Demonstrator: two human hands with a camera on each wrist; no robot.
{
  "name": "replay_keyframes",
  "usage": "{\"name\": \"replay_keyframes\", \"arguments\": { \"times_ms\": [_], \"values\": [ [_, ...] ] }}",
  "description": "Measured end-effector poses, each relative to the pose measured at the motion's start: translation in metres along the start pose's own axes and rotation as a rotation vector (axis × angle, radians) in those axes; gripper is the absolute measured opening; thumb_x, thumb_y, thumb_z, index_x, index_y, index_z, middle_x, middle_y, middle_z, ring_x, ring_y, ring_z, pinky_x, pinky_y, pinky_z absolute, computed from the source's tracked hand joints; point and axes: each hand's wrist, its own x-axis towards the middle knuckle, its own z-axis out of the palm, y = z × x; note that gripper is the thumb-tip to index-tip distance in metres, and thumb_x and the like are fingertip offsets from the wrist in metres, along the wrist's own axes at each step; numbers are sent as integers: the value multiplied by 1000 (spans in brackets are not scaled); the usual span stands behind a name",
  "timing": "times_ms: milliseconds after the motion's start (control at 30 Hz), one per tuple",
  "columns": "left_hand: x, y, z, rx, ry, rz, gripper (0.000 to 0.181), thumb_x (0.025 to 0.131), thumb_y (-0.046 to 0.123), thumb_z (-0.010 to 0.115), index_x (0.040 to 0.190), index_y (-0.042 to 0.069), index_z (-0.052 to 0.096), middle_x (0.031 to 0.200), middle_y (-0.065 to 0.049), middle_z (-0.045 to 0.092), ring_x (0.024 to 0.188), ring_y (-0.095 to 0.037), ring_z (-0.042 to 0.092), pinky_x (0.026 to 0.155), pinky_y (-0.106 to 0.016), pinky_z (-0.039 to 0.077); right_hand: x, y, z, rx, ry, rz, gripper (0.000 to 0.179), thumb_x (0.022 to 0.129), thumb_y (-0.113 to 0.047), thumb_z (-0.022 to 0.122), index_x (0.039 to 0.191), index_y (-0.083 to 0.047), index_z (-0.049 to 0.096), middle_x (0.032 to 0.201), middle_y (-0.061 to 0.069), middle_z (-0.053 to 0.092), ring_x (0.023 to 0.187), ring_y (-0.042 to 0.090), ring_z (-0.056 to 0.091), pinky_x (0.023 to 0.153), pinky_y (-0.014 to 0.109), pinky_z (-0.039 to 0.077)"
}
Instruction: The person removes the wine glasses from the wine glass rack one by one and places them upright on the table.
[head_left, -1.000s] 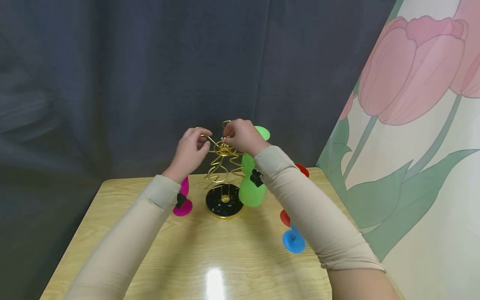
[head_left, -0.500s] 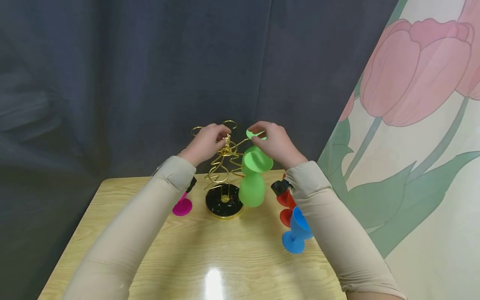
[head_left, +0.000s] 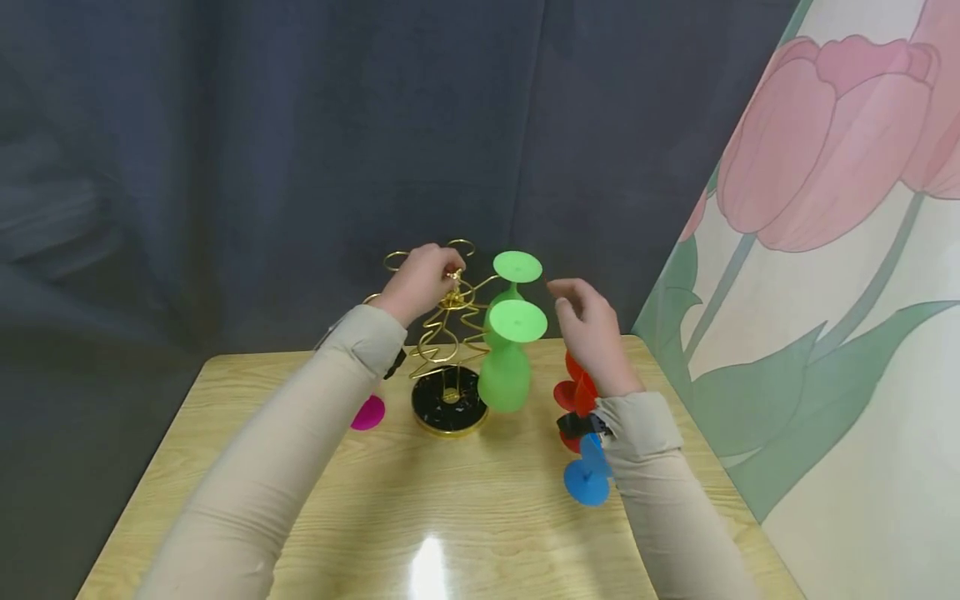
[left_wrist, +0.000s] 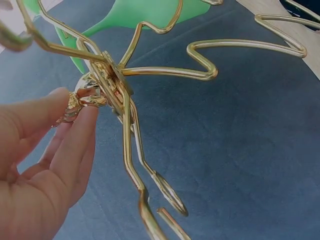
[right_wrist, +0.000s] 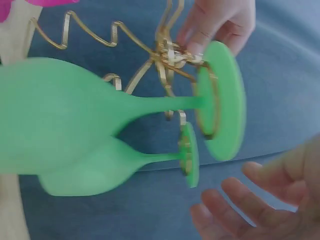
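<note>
The right hand point(head_left: 592, 337) has let go and pulled away from the rack point(head_left: 446, 333), fingers loose. Two green glasses point(head_left: 506, 350) hang there upside down. The left hand point(head_left: 416, 283) pinches the rack's top.

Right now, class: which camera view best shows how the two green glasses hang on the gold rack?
The right wrist view: both green glasses hang by their feet in the gold rack. The head view shows them smaller, upside down. The left wrist view shows mostly rack wires, pinched by the left hand, and only green scraps.
</note>
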Motion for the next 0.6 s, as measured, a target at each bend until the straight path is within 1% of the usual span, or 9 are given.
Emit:
{"name": "replay_keyframes", "arguments": {
  "times_ms": [100, 233, 433, 500, 600],
  "values": [
    [0, 0, 1, -1, 5, -14, 27, 99, 0, 61, 126, -1, 67, 121, -19, 62, 113, -32, 58, 97, -41, 50, -12, 10, 7, 53, 13, 26, 36, 102, -3, 41, 133, 2, 58, 133, 21, 60, 116, 36, 59, 100, 46, 47],
    [2, 0, 3, -24, 12, -26, 27, 99, 1, 62, 125, 0, 67, 121, -19, 61, 112, -32, 59, 96, -41, 51, -25, 23, 16, 119, -17, 74, 39, 101, 3, 39, 138, 4, 51, 136, 23, 55, 116, 40, 59, 99, 47, 49],
    [2, 0, 6, -52, 30, -24, 26, 99, 1, 63, 125, 0, 67, 121, -19, 60, 112, -33, 60, 94, -41, 53, -42, 36, 26, 174, -75, 153, 41, 103, -2, 41, 144, 0, 44, 147, 20, 45, 129, 40, 53, 108, 52, 44],
    [2, 1, 6, -56, 29, -23, 26, 99, 1, 62, 125, 0, 67, 121, -19, 60, 113, -33, 60, 94, -41, 53, -46, 39, 29, 182, -81, 175, 42, 104, -4, 41, 146, -2, 43, 150, 18, 44, 131, 39, 51, 110, 53, 43],
    [1, 1, 7, -60, 25, -31, 26, 100, 2, 62, 125, 1, 66, 121, -18, 60, 113, -32, 60, 92, -40, 53, -52, 45, 34, 201, -80, 186, 41, 105, -8, 42, 147, -4, 42, 150, 16, 43, 133, 37, 49, 111, 53, 41]
  ]
}}
